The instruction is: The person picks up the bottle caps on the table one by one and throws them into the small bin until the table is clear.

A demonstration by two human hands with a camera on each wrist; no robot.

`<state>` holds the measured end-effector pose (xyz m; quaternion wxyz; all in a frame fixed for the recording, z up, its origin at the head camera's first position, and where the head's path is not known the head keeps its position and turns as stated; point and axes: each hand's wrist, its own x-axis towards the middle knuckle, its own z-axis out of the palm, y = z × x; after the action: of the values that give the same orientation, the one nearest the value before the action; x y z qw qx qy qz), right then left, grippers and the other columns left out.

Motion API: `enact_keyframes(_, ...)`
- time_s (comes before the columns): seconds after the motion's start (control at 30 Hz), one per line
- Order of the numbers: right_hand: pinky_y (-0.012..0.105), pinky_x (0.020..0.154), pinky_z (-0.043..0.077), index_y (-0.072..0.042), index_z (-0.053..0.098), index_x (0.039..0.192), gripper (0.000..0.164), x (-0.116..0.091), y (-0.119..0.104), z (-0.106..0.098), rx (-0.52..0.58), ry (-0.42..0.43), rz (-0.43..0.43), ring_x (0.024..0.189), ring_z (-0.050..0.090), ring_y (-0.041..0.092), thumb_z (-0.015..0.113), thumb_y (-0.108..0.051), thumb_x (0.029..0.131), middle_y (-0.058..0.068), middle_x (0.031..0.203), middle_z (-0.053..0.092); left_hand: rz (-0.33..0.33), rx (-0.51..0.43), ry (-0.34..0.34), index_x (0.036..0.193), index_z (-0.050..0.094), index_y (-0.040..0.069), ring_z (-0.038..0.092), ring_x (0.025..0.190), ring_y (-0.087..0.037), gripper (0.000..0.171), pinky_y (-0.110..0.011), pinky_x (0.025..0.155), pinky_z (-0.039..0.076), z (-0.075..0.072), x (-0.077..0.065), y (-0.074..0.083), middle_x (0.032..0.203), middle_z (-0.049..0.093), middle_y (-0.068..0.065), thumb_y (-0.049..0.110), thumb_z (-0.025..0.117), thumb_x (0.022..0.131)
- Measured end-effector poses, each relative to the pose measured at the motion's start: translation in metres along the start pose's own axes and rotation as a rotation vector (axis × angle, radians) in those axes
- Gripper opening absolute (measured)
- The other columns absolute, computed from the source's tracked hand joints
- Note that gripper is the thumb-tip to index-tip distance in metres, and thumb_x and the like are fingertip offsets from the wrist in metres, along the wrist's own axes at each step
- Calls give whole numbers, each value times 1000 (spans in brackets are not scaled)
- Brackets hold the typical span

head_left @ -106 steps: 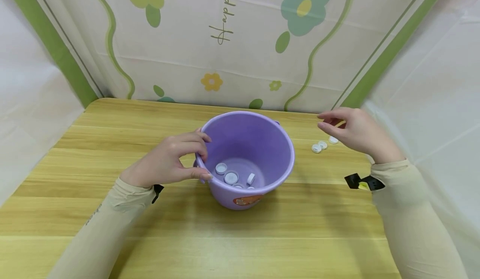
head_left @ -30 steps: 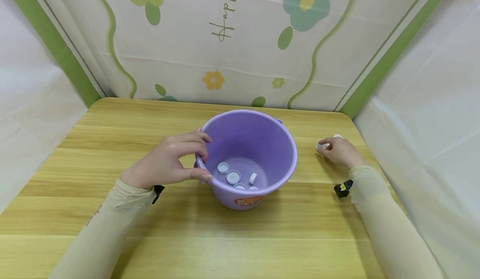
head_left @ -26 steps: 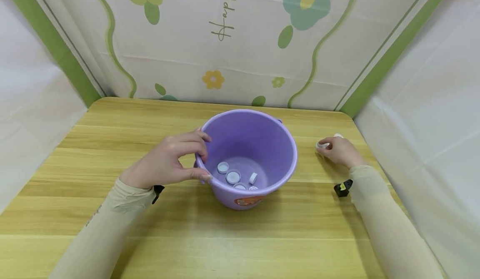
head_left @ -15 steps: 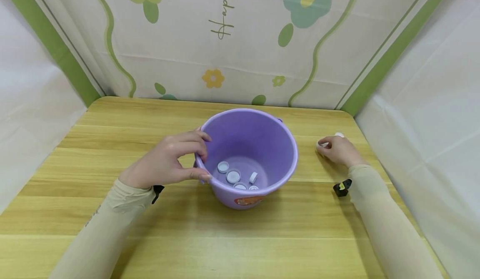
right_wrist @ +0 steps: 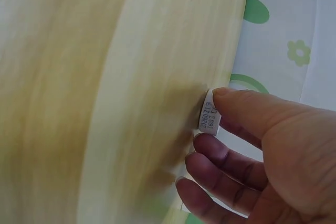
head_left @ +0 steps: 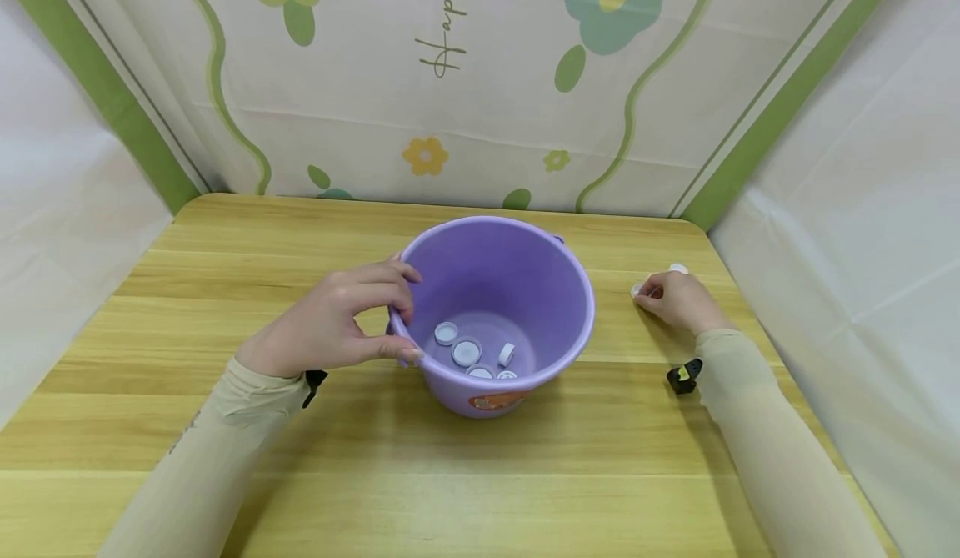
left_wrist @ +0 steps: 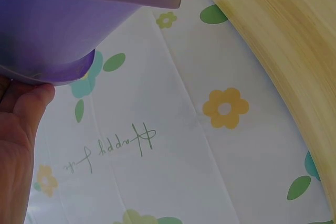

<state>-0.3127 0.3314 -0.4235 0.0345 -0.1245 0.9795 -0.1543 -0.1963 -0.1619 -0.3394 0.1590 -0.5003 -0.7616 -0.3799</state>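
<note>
R grip [head_left: 684, 301] is nearly closed, w/ thumb & finger pinching a small white cap [right_wrist: 210, 114] that has black nos. on its side. That cap is to the right of the bucket [head_left: 495, 266], at or just above the surface [head_left: 390, 475]; can't tell which. L grip [head_left: 333, 316] is bent round the bucket's rim on its left side. More caps [head_left: 467, 353] sit on the bucket's bottom. Another white cap [head_left: 678, 268] is right of the bucket too, just past R grip. Pinched cap is prob. light, hard & tough, but smooth, so it may slip. Best to hold it by its ridged or flat sides, thumb vs. finger. Bucket's prob. light & a bit bendy; rim's the best spot.
</note>
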Motion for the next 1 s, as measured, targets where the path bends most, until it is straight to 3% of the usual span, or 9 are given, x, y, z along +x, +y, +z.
enact_keyframes(0.3,45,70,51,-10,70,87,15,-5,-3,-2,-27,4,1,74,60,24,67,-21,95,3,81,67,-9,3,-5,85,63,14,58,115,-23,33,-48,116,36,-1,0,1,95,61,5,37,85,77)
enact_keyframes(0.57,54,82,52,-8,74,91,15,-14,-17,-14,16,48,-14,91,63,35,69,-22,94,11,94,71,11,8,5,85,63,13,58,113,-24,35,-48,115,37,-1,1,2,95,62,4,45,77,83)
enact_keyframes(1.0,42,71,55,-11,73,99,19,-28,-56,-45,53,125,-106,84,65,25,69,-29,94,6,92,71,18,3,13,85,63,13,59,113,-24,35,-48,115,38,-2,1,4,95,62,5,47,74,84)
